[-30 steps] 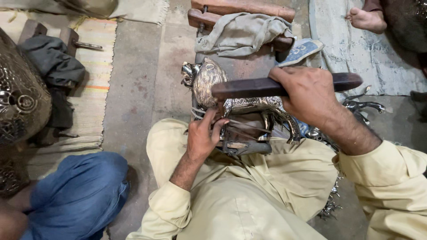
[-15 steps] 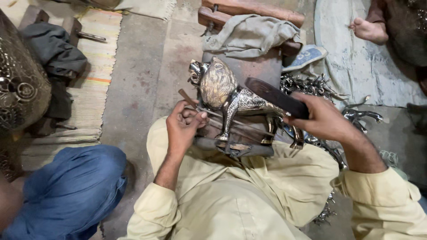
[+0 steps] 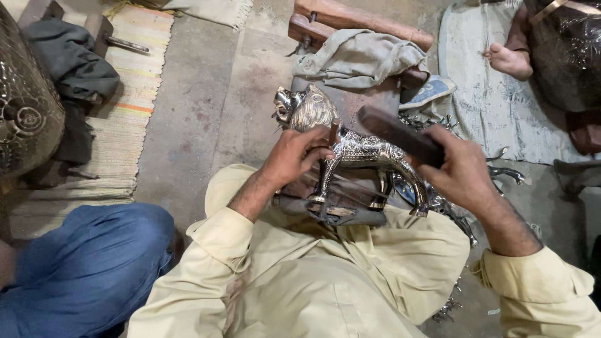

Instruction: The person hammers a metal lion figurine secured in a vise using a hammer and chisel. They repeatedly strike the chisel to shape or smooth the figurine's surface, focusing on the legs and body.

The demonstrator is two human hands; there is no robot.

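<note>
We hold our left hand [image 3: 299,155] against the shoulder of a silver lion [image 3: 350,147], fingers pinched narrow around a thin punch [image 3: 333,131] set on its back. Our right hand [image 3: 460,169] is wrapped tight around a dark wooden mallet [image 3: 394,133] just above the lion's rump. The lion stands on a dark block [image 3: 341,206] at our lap, head toward a grey cloth [image 3: 360,57].

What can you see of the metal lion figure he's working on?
The metal lion figure looks like shiny silver-coloured cast metal, engraved all over. Its maned, open-mouthed head points to upper left; its legs stand on a dark block on the person's lap. The left hand grips it at the shoulder, behind the mane. The right hand holds a dark wooden mallet above its back.
</note>
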